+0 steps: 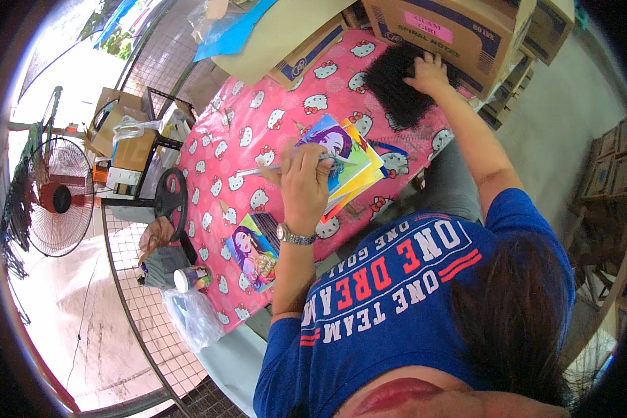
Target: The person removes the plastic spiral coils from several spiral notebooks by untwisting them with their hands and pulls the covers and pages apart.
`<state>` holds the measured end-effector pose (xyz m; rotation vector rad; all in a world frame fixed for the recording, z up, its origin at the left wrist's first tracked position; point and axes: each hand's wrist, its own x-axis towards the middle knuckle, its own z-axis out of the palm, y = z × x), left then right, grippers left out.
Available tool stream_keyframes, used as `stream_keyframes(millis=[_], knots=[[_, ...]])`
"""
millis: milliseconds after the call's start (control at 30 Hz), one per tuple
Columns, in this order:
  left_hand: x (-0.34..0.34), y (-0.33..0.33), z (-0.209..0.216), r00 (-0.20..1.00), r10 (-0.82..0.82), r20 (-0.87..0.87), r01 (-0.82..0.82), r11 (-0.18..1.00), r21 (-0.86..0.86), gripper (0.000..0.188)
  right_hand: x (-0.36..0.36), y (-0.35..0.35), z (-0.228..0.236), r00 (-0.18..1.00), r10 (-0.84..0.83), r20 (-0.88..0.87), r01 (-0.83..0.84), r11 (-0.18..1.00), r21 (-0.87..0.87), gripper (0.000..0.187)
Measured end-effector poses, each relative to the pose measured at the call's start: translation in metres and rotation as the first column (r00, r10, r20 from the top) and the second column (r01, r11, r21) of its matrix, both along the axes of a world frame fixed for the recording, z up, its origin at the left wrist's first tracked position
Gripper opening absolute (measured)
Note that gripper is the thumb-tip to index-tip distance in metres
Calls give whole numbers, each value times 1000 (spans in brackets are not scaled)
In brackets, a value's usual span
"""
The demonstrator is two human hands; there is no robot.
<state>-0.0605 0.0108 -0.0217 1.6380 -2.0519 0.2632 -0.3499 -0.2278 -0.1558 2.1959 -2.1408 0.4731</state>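
The notebooks (354,174) show bright blue, green, yellow and orange covers, fanned unevenly on the pink table (242,148). They lie against the curled left hand (304,177), whose grip I cannot tell; the right hand (428,73), fingers loosely spread, rests on a black pile (396,90).

Workshop, seemingly (stacked cartons (609,171))

Left of the left fingers (297,159) I see a caged electric fan (63,198), wire mesh (143,299), glaring daylight (73,70); beneath, a pink cat-print tablecloth (203,198); right of the right fingers (428,63), grey concrete floor (575,104) and stacked cartons (609,164).
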Motion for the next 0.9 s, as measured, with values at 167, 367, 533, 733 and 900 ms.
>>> stream_keyframes(millis=[167, 367, 533, 733, 900], knots=[[20, 10, -27, 973, 170, -153, -187, 977, -99, 35, 18, 11, 30, 966, 257, 10, -257, 966, 14, 55], [10, -1, -9, 995, 56, -82, -63, 994, -88, 40, 90, 73, 139, -151, 189, 970, -987, -86, -137, 55], [15, -6, -4, 993, -8, -121, 3, 999, -46, 39, 99, 77, 138, -85, 145, 986, -986, -154, -62, 68], [16, -7, 3, 998, -16, -59, 15, 1000, -10, 36, 103, 74, 142, 20, 252, 967, -999, -41, 31, 65], [18, -12, 3, 992, -52, -114, 52, 999, -2, 38, 112, 77, 148, 77, 405, 911, -995, -26, 96, 61]])
